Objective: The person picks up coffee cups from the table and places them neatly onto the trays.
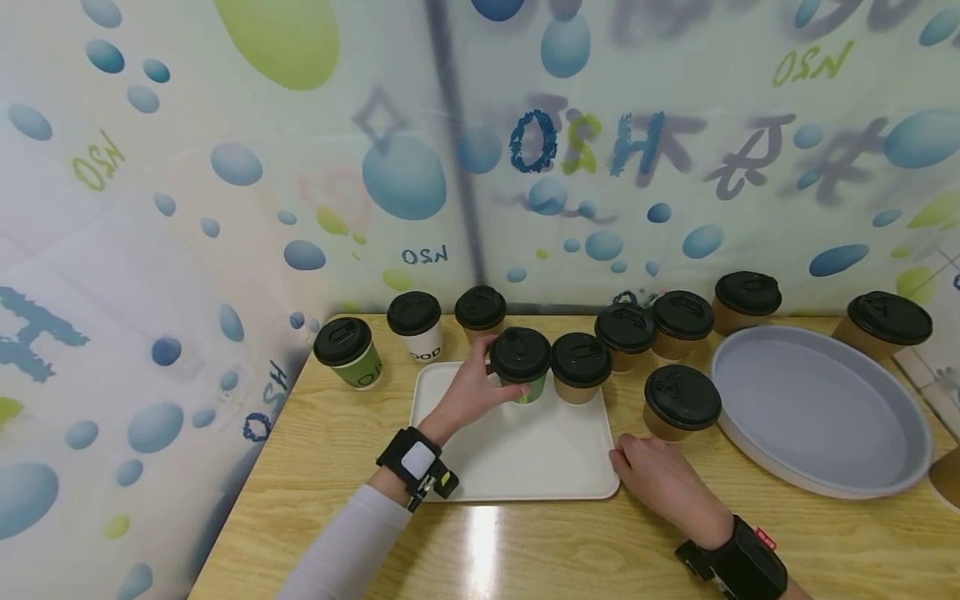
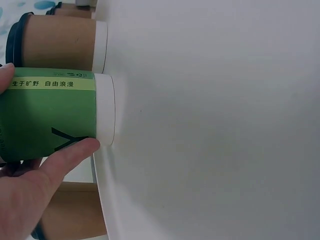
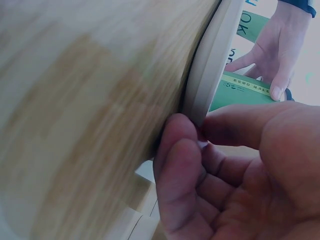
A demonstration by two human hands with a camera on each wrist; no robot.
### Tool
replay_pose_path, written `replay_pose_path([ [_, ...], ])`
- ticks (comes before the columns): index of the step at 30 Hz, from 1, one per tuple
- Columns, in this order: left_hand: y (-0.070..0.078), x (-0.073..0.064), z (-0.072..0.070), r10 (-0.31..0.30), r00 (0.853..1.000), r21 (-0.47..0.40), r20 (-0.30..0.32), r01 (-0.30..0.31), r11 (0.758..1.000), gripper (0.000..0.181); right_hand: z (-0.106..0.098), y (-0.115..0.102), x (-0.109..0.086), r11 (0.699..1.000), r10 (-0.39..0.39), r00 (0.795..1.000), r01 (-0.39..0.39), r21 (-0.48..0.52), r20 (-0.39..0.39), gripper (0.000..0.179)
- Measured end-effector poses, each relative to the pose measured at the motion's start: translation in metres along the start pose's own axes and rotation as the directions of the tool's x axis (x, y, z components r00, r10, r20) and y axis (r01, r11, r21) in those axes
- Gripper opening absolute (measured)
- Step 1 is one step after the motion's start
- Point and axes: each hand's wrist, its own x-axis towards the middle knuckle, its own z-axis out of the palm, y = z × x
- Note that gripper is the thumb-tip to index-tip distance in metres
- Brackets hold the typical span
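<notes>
Counting ten black-lidded paper cups (image 1: 347,353), one white rectangular tray (image 1: 525,458). I see left hand (image 1: 467,393) gripping a green paper cup (image 2: 50,112), printed "生于旷野 自由浪漫", at tray's far side; right hand (image 1: 662,482) pinching tray edge.

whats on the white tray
On the tray, toward its far edge: a green cup, held by the left hand, and a brown cup to its right. The surface under the cups, hand and wristband is covered and can't be seen.
</notes>
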Motion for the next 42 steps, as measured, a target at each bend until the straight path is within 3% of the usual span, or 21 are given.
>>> replay_pose_path([
  [9, 0.004, -0.003, -0.002, -0.022, 0.999, 0.003, 0.035, 0.022, 1.000, 0.102, -0.001, 0.000, 0.000, 1.000, 0.001, 1.000, -0.001, -0.005, 0.003, 0.038],
  [12, 0.007, -0.007, -0.011, -0.040, 0.995, 0.020, 0.089, 0.038, 0.999, 0.107, -0.001, -0.001, 0.000, 1.000, 0.005, 1.000, -0.005, -0.010, 0.009, 0.037],
  [15, 0.011, -0.013, -0.026, -0.069, 0.990, 0.051, 0.121, 0.063, 0.997, 0.100, -0.001, -0.001, 0.001, 1.000, 0.006, 1.000, -0.006, -0.015, 0.014, 0.037],
  [18, 0.010, -0.016, -0.039, -0.066, 0.996, 0.094, 0.058, 0.061, 0.994, 0.080, -0.001, -0.001, 0.001, 1.000, 0.008, 1.000, -0.008, -0.018, 0.016, 0.037],
  [21, 0.007, -0.013, -0.046, -0.037, 0.995, 0.090, -0.092, 0.045, 0.995, 0.059, -0.001, -0.001, 0.000, 1.000, 0.007, 1.000, -0.007, -0.020, 0.014, 0.037],
  [24, 0.006, -0.006, -0.046, -0.026, 0.971, 0.052, -0.239, 0.040, 0.998, 0.051, -0.001, -0.001, 0.000, 1.000, 0.006, 1.000, -0.005, -0.012, 0.018, 0.037],
  [27, 0.005, 0.002, -0.043, -0.030, 0.941, 0.032, -0.338, 0.044, 0.999, 0.055, -0.001, -0.001, 0.000, 1.000, 0.004, 1.000, -0.004, -0.003, 0.020, 0.037],
  [30, 0.002, 0.010, -0.038, -0.047, 0.926, 0.013, -0.375, 0.056, 0.998, 0.065, -0.001, 0.000, 0.000, 1.000, 0.000, 1.000, 0.000, -0.007, 0.015, 0.037],
  [34, -0.002, 0.020, -0.031, -0.086, 0.926, -0.006, -0.367, 0.090, 0.996, 0.078, -0.001, 0.000, 0.000, 1.000, -0.003, 1.000, 0.003, -0.020, 0.000, 0.037],
  [42, -0.017, 0.042, -0.027, -0.130, 0.921, 0.044, -0.368, 0.157, 0.987, 0.092, 0.000, 0.001, 0.000, 0.999, -0.017, 1.000, 0.016, -0.034, -0.016, 0.038],
])
